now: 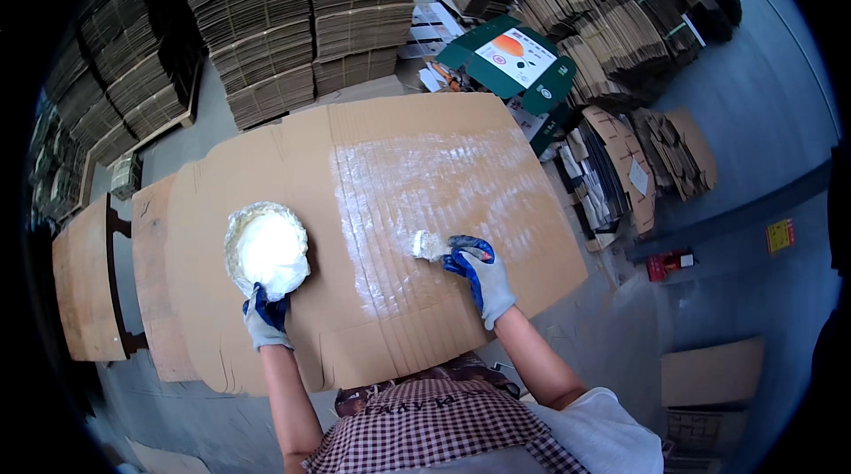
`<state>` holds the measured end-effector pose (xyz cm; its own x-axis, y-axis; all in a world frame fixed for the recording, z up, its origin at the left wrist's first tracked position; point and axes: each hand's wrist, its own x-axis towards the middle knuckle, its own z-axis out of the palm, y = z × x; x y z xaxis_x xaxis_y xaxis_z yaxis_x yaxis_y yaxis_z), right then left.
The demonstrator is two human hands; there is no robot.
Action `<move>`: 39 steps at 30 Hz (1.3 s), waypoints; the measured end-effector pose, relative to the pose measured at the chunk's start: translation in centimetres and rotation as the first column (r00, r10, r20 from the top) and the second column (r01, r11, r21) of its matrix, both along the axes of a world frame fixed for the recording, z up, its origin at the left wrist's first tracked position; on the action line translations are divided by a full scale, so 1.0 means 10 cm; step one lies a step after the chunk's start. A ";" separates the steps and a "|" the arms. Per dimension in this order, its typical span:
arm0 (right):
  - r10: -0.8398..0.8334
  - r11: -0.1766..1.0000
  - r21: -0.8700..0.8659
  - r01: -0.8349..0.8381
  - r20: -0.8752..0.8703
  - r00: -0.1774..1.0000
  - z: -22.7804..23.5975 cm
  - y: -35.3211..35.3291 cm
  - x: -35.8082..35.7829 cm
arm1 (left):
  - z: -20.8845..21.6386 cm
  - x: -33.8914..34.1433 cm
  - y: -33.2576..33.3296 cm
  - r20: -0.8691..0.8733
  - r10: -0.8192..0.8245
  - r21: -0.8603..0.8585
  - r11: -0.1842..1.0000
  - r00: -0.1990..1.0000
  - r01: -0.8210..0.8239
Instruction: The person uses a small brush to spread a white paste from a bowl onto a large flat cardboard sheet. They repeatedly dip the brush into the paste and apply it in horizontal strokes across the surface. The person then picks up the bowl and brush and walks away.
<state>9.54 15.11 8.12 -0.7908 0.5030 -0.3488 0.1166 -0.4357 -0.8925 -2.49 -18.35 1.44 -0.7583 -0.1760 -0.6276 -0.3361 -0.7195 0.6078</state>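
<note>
My right hand, in a grey glove with blue palm and fingers, is closed round the handle of a brush. The brush head is coated white and rests on or just over a large cardboard sheet. White wet streaks cover much of the sheet's right half. At the left, my left hand, gloved alike, grips the near rim of a round bowl crusted with white. A bright white paste fills the bowl. Whether the bowl rests on the cardboard I cannot tell.
Tall bundled stacks of flat cardboard stand beyond the sheet. A green printed carton lies at its far right corner, near more cardboard bundles. Wooden boards lie at the left. A red box sits farther right.
</note>
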 end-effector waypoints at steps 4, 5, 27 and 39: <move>-0.010 1.000 -0.014 0.010 -0.004 1.000 0.08 0.01 0.17 | -0.01 -0.04 -0.03 -0.099 0.023 -0.068 0.997 0.995 -0.029; -0.015 1.000 -0.022 0.015 -0.010 1.000 0.10 0.03 0.22 | -0.11 -0.05 -0.09 -0.115 0.007 -0.107 0.994 0.993 -0.020; 0.605 0.788 -0.033 -0.614 -0.137 0.784 0.23 0.67 0.23 | 0.49 2.70 0.94 -0.076 0.466 -0.143 0.870 0.881 -0.472; 0.933 0.338 -0.465 -0.818 0.051 0.357 -0.05 -0.21 0.68 | -0.48 3.91 0.92 0.196 0.717 -0.232 0.696 0.668 -0.679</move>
